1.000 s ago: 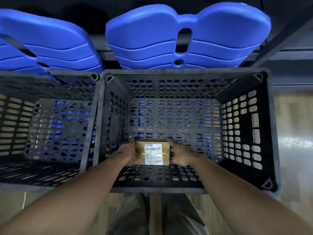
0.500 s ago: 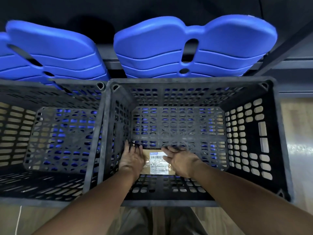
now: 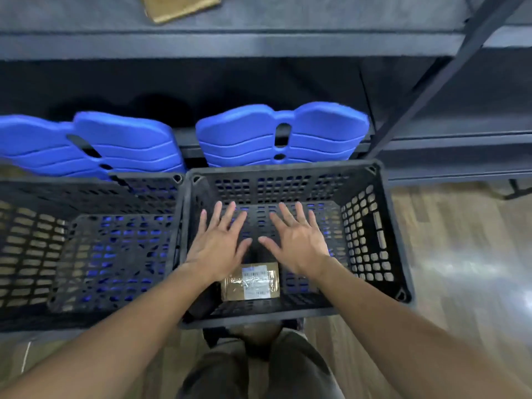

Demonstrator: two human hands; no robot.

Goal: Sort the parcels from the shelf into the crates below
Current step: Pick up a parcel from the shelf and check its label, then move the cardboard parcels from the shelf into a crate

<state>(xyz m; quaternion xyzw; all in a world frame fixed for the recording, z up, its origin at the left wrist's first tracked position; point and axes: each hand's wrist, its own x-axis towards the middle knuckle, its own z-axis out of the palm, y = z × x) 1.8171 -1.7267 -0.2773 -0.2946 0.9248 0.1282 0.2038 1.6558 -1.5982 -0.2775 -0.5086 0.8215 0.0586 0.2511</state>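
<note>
Our left hand and right hand were spread wide, holding nothing, above the right black crate. The small brown parcel lay flat on its floor, low in the middle of the frame, so we judged it sorted.

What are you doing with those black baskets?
A person is sorting parcels into crates. A small brown parcel with a white label lies on the floor of the right crate. Both hands, left hand and right hand, are open and empty above it. The left crate looks empty. Another brown parcel waits on the shelf above.
</note>
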